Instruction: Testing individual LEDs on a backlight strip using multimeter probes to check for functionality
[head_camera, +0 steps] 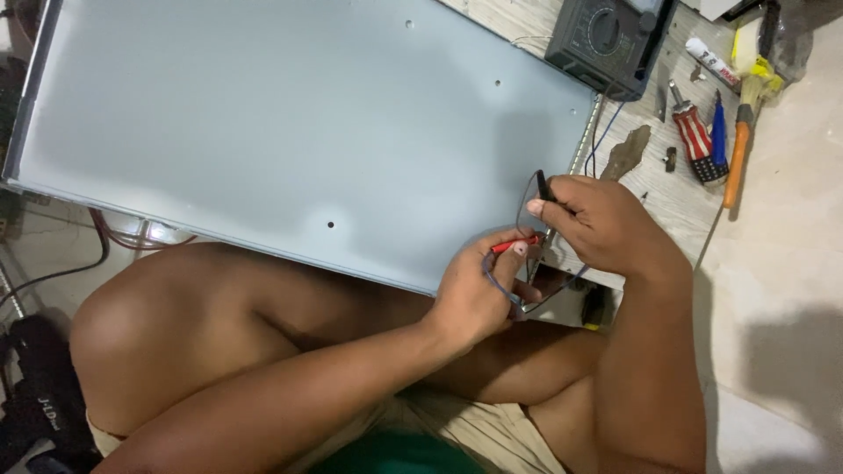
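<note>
Red probe [516,245] and black probe [543,186] meet at metal panel [290,132] corner.
Left hand [474,290] pinches red, right hand [597,224] grips black, tips angled onto panel edge, likely for contact; meter [606,39] sits on bench [676,189] beyond.

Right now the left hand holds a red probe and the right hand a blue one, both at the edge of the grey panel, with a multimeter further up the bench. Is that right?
Not quite. The head view shows the right hand holding a black probe, not a blue one. The rest stands: the left hand holds the red probe at the edge of the grey panel, with the multimeter further up the bench.
</note>
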